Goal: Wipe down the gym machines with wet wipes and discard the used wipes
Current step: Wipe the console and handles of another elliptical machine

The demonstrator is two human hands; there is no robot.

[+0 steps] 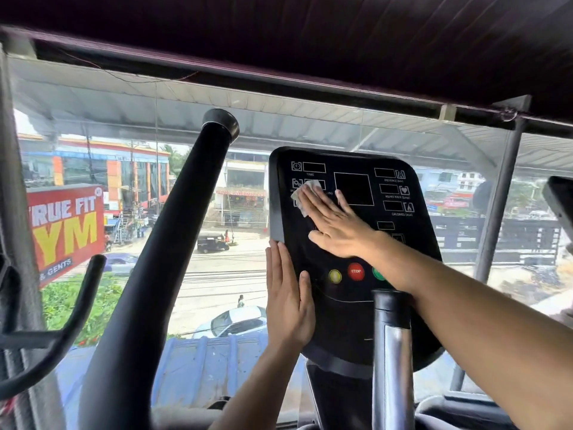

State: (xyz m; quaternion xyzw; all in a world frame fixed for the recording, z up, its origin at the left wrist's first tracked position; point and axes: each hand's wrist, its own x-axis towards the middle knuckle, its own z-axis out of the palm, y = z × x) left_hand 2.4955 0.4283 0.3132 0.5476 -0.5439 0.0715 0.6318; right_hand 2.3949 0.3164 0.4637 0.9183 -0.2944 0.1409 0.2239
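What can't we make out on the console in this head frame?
- Green button: partly covered by the right forearm.
- Wet wipe: mostly under the right hand; its full extent is hidden.
- Console left-side labels: hidden by wipe and fingers.
- Console's left edge: under the left hand.
- Small display labels: some too small to read.

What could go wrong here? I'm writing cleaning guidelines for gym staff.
1. The right hand presses the wipe flat on the console; moisture might seep around the display windows.
2. Its forearm crosses just above the STOP button and could press a button.
3. The left hand only braces the console's edge, so a hard push might tilt it.
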